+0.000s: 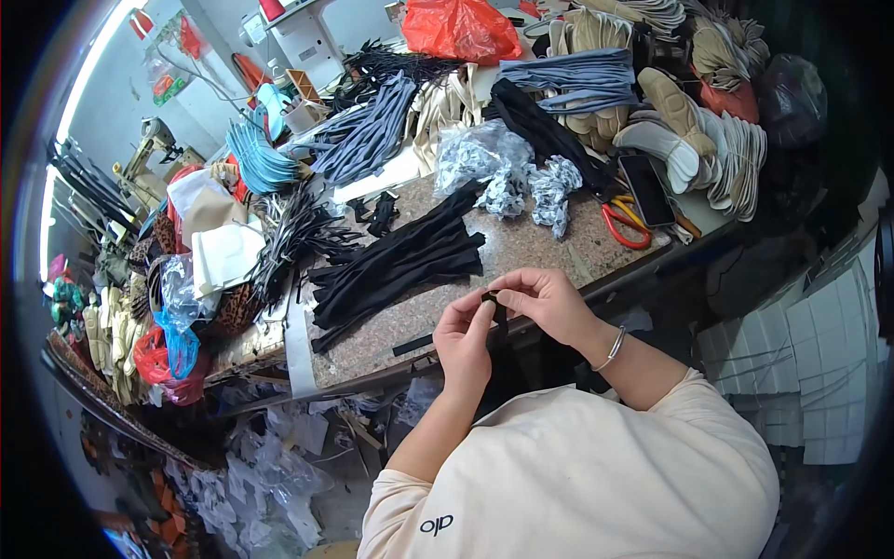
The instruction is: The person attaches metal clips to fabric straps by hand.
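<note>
My left hand [464, 340] and my right hand [551, 303] meet just over the front edge of the table, thumbs and fingertips pinched together. Between them they grip a narrow black strap [501, 321], part of which hangs down below the fingers. A flat black strip end [413, 346] shows on the table just left of my left hand; whether it belongs to the same strap I cannot tell. Beyond my hands lies a bundle of black fabric strips [400, 265]. Two small black pieces [382, 214] rest behind that bundle. The fingers cover most of the gripped part.
Orange-handled scissors [626, 225] and a phone [645, 189] lie at the right. Crumpled clear plastic [480, 154], blue-grey strips [568, 79] and stacked beige pieces [731, 158] crowd the back. Thin dark strips [298, 233] and bags fill the left side.
</note>
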`<action>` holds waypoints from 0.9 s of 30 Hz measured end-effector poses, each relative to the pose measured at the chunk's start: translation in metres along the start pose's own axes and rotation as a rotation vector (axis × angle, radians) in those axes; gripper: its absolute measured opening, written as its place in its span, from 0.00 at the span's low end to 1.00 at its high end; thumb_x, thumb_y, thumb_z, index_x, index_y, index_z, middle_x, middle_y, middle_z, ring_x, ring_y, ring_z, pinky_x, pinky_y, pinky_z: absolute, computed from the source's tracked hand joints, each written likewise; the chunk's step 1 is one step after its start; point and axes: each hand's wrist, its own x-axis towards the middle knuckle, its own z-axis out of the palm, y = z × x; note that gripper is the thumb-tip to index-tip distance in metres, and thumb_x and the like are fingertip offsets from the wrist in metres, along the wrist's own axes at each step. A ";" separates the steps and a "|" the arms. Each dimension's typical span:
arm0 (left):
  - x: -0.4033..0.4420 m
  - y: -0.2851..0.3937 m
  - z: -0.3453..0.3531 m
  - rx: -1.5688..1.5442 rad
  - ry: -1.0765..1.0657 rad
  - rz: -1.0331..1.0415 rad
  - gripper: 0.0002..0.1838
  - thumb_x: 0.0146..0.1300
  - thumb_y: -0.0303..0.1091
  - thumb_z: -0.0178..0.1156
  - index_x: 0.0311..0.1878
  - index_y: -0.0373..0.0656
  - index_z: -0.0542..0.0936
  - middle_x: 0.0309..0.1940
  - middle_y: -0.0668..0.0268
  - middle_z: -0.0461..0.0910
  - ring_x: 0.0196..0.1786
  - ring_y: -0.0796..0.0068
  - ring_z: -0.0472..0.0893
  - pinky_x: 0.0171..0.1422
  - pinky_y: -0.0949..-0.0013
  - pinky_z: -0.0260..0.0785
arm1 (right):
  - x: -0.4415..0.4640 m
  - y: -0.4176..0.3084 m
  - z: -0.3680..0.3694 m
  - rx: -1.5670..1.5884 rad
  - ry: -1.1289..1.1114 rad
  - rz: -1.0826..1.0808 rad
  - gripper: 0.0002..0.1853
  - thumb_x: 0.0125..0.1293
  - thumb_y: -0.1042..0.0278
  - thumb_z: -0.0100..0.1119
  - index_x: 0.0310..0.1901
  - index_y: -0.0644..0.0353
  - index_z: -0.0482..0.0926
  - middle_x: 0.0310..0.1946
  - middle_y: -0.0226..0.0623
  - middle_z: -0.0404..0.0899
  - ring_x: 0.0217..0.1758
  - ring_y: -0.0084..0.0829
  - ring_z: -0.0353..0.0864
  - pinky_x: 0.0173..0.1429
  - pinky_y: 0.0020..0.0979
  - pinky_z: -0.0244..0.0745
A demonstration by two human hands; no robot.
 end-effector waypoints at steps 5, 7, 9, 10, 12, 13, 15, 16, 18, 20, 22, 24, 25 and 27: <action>0.010 0.000 -0.007 -0.264 -0.064 -0.102 0.10 0.57 0.21 0.58 0.44 0.37 0.77 0.36 0.65 0.78 0.35 0.80 0.75 0.42 0.81 0.68 | 0.004 -0.008 0.000 -0.055 -0.010 0.031 0.07 0.58 0.82 0.57 0.38 0.65 0.80 0.28 0.30 0.79 0.28 0.16 0.74 0.33 0.14 0.71; 0.014 0.000 -0.012 -0.273 -0.183 -0.213 0.10 0.57 0.20 0.58 0.44 0.37 0.77 0.35 0.65 0.78 0.35 0.80 0.75 0.42 0.81 0.68 | 0.000 -0.013 -0.007 -0.196 -0.051 0.022 0.07 0.57 0.82 0.57 0.38 0.66 0.80 0.27 0.31 0.79 0.27 0.16 0.74 0.33 0.14 0.71; 0.016 0.003 -0.020 -0.277 -0.289 -0.312 0.10 0.57 0.19 0.58 0.43 0.37 0.76 0.35 0.65 0.78 0.35 0.80 0.75 0.42 0.81 0.69 | -0.001 -0.016 -0.010 -0.330 -0.108 0.006 0.07 0.57 0.83 0.56 0.37 0.66 0.81 0.27 0.31 0.80 0.27 0.16 0.74 0.33 0.15 0.71; 0.015 0.006 -0.022 -0.278 -0.271 -0.296 0.10 0.57 0.19 0.58 0.43 0.37 0.76 0.35 0.65 0.78 0.35 0.80 0.75 0.42 0.81 0.69 | 0.000 -0.015 -0.009 -0.329 -0.130 0.001 0.07 0.57 0.83 0.56 0.37 0.66 0.81 0.27 0.31 0.80 0.27 0.16 0.74 0.33 0.15 0.71; 0.012 0.012 -0.019 -0.121 -0.289 -0.177 0.10 0.57 0.19 0.57 0.43 0.37 0.76 0.34 0.65 0.78 0.35 0.80 0.75 0.43 0.80 0.69 | -0.002 -0.014 -0.009 -0.326 -0.144 0.011 0.07 0.57 0.83 0.56 0.36 0.66 0.81 0.27 0.31 0.79 0.27 0.17 0.75 0.33 0.15 0.71; 0.010 0.014 -0.017 -0.042 -0.298 -0.122 0.10 0.57 0.19 0.57 0.43 0.37 0.76 0.34 0.65 0.78 0.35 0.80 0.75 0.43 0.80 0.69 | -0.003 -0.014 -0.009 -0.326 -0.148 0.019 0.06 0.56 0.83 0.57 0.35 0.66 0.81 0.26 0.31 0.79 0.27 0.17 0.75 0.32 0.15 0.71; 0.007 0.013 -0.016 0.035 -0.294 -0.065 0.10 0.58 0.18 0.57 0.43 0.37 0.76 0.34 0.65 0.78 0.35 0.80 0.75 0.43 0.80 0.69 | -0.003 -0.014 -0.007 -0.327 -0.164 0.028 0.06 0.56 0.83 0.57 0.35 0.66 0.81 0.26 0.31 0.79 0.27 0.17 0.75 0.32 0.15 0.71; 0.006 0.011 -0.016 0.106 -0.289 -0.002 0.10 0.57 0.18 0.57 0.43 0.37 0.75 0.34 0.65 0.77 0.35 0.80 0.75 0.43 0.80 0.70 | -0.003 -0.015 -0.006 -0.316 -0.171 0.032 0.06 0.56 0.83 0.57 0.36 0.66 0.81 0.26 0.30 0.79 0.27 0.17 0.75 0.33 0.15 0.71; 0.005 0.009 -0.016 0.250 -0.285 0.121 0.10 0.57 0.18 0.57 0.43 0.37 0.74 0.35 0.64 0.77 0.35 0.79 0.75 0.42 0.79 0.70 | -0.002 -0.017 -0.003 -0.292 -0.177 0.038 0.07 0.56 0.82 0.57 0.37 0.66 0.80 0.25 0.30 0.79 0.27 0.17 0.74 0.33 0.15 0.70; 0.003 0.012 -0.016 0.321 -0.281 0.181 0.10 0.57 0.18 0.57 0.42 0.38 0.74 0.35 0.64 0.77 0.34 0.79 0.75 0.42 0.79 0.70 | -0.002 -0.013 0.000 -0.183 -0.168 0.065 0.10 0.56 0.81 0.58 0.41 0.65 0.79 0.26 0.30 0.79 0.29 0.17 0.74 0.35 0.15 0.70; 0.003 0.029 -0.009 0.160 -0.160 0.200 0.10 0.57 0.18 0.56 0.42 0.38 0.73 0.35 0.64 0.76 0.34 0.79 0.74 0.42 0.78 0.69 | 0.000 0.003 0.014 -0.086 -0.158 0.085 0.12 0.56 0.81 0.58 0.43 0.65 0.78 0.28 0.30 0.79 0.30 0.17 0.74 0.37 0.16 0.70; 0.008 0.045 -0.003 -0.005 -0.039 0.217 0.10 0.57 0.18 0.56 0.42 0.39 0.72 0.35 0.64 0.75 0.34 0.79 0.74 0.41 0.78 0.69 | -0.001 0.019 0.035 0.091 -0.111 -0.038 0.13 0.59 0.78 0.56 0.46 0.64 0.76 0.30 0.31 0.79 0.32 0.18 0.75 0.39 0.16 0.71; 0.015 0.053 -0.006 0.066 0.023 0.341 0.10 0.58 0.19 0.56 0.42 0.39 0.71 0.35 0.65 0.75 0.33 0.79 0.73 0.41 0.78 0.69 | -0.002 0.021 0.034 0.090 -0.111 -0.037 0.13 0.59 0.78 0.56 0.46 0.64 0.76 0.30 0.31 0.79 0.32 0.18 0.75 0.39 0.16 0.71; 0.034 0.083 -0.014 0.196 0.164 0.517 0.09 0.60 0.22 0.56 0.44 0.40 0.71 0.35 0.66 0.73 0.33 0.78 0.72 0.40 0.77 0.67 | -0.005 0.022 0.031 0.010 -0.327 0.109 0.12 0.60 0.77 0.55 0.46 0.63 0.76 0.29 0.31 0.78 0.31 0.18 0.75 0.38 0.16 0.71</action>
